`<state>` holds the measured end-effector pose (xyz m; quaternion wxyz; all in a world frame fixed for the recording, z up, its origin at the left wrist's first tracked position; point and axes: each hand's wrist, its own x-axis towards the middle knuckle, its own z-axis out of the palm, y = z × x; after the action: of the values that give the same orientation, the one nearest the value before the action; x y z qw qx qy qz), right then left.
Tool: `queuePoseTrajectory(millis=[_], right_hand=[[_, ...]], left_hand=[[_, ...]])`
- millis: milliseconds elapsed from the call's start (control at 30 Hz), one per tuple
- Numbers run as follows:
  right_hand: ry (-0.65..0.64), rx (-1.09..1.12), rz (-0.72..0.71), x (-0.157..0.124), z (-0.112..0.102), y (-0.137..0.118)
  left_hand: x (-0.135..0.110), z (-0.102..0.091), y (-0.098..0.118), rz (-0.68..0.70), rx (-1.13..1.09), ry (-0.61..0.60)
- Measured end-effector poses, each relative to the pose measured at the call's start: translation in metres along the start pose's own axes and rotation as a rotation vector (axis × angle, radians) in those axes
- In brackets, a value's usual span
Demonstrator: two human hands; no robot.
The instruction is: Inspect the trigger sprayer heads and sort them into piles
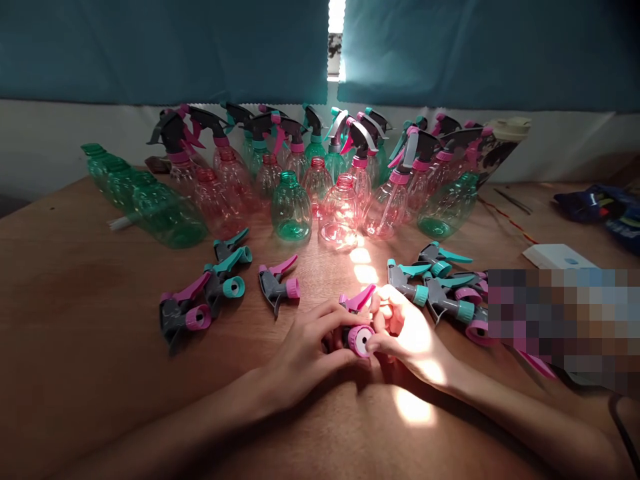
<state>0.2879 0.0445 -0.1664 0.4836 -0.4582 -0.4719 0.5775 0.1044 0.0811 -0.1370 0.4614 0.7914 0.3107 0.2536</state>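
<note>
My left hand (320, 337) is closed round a grey spray trigger head with a pink collar (361, 340) and pink lever, low over the table. The collar's open end, with a white disc inside, faces me. My right hand (407, 330) touches the collar's right edge with its thumb, its other fingers curled beside the pink lever; whether it pinches anything small is hidden. Just left lies a loose pink-collared trigger head (277, 285). Further left is a cluster of pink and teal trigger heads (203, 300). More trigger heads (440, 287) lie right of my right hand.
Behind my hands stand pink bottles (343, 207) and green bottles (291, 210), several with trigger heads fitted. Green bottles (150, 200) line the left. A white box (557, 257), a tumbler (503, 150) and a dark blue packet (600, 210) are at right. A blurred patch covers the right edge.
</note>
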Motion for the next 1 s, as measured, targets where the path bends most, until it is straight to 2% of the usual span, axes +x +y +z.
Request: queuePoseTrajectory(millis=[100,167,267,333,400,467,567,667,1000], right_hand=[[-0.073,0.124,-0.062,-0.003,0.000,0.001],[-0.025,0.128,-0.095,-0.006,0.001,0.000],[0.102,-0.127,-0.201,-0.010,0.000,-0.002],[0.130,-0.342,-0.359,-0.013,-0.001,-0.005],[0.107,-0.463,-0.551,-0.014,-0.002,-0.008],[0.044,-0.524,-0.670,-0.015,-0.004,-0.011],[-0.012,-0.621,-0.669,-0.014,-0.004,-0.016],[0.003,-0.702,-0.612,-0.012,-0.003,-0.018],[-0.025,-0.683,-0.586,-0.014,-0.001,-0.018]], left_hand=[[-0.001,0.000,-0.001,-0.008,-0.001,-0.016],[0.000,-0.001,-0.002,-0.013,0.006,-0.020],[-0.001,-0.003,-0.003,-0.007,0.017,-0.022],[-0.001,-0.004,-0.004,0.003,0.026,-0.015],[-0.002,-0.004,-0.005,0.015,0.040,-0.003],[-0.003,-0.004,-0.006,0.024,0.059,0.001],[-0.002,-0.004,-0.008,0.035,0.084,-0.007],[-0.002,-0.004,-0.009,0.053,0.097,-0.008],[-0.002,-0.005,-0.009,0.102,0.140,0.005]])
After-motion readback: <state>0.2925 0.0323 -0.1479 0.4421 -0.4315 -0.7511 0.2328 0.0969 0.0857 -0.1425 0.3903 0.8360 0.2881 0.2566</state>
